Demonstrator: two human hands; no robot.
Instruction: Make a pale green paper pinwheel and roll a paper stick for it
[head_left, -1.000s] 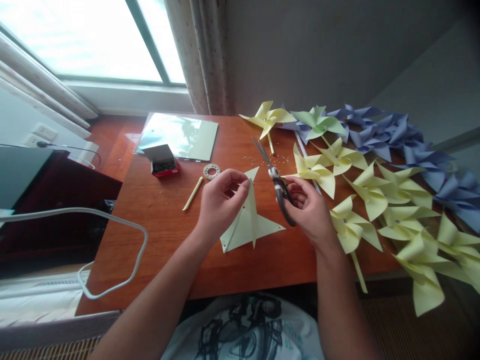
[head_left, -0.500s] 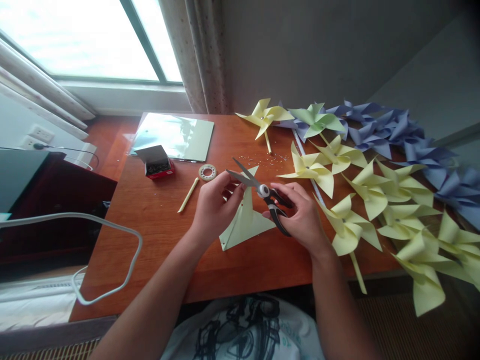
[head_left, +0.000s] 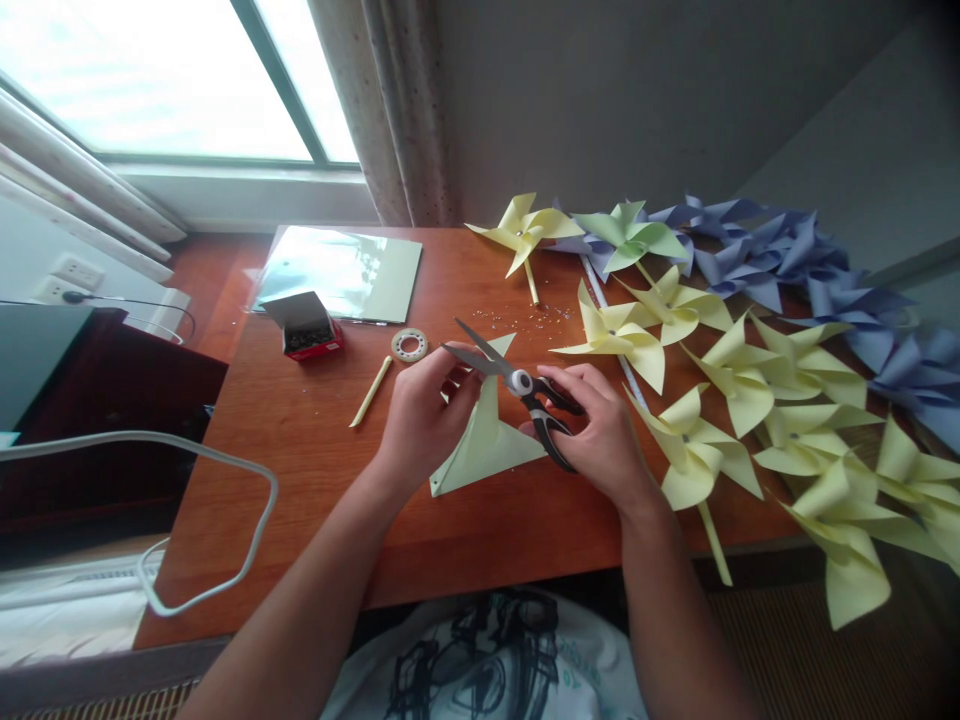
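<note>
In my right hand (head_left: 596,425) are black-handled scissors (head_left: 523,383), with my fingers in the loops and the blades apart, pointing up and to the left. My left hand (head_left: 424,410) pinches a sheet of pale yellow-green paper (head_left: 491,445), cut and creased into pointed flaps, with a small hole near its lower-left corner. The blades pass over the upper part of this paper, close to my left fingertips. Whether an edge lies between the blades I cannot tell. My left fingertips are partly hidden behind the hand.
Several yellow pinwheels (head_left: 690,450) crowd the right side, with a green one (head_left: 628,238) and purple ones (head_left: 795,250) behind. A red box (head_left: 313,340) of small dark pieces, a tape roll (head_left: 410,346), a rolled paper stick (head_left: 370,392) and plastic-wrapped paper (head_left: 394,280) lie left. A white cable (head_left: 270,500) loops over the table's left edge.
The view has shifted slightly, so the table things sit a little further left. Both hands keep their hold on the paper and the scissors, with the blades still apart.
</note>
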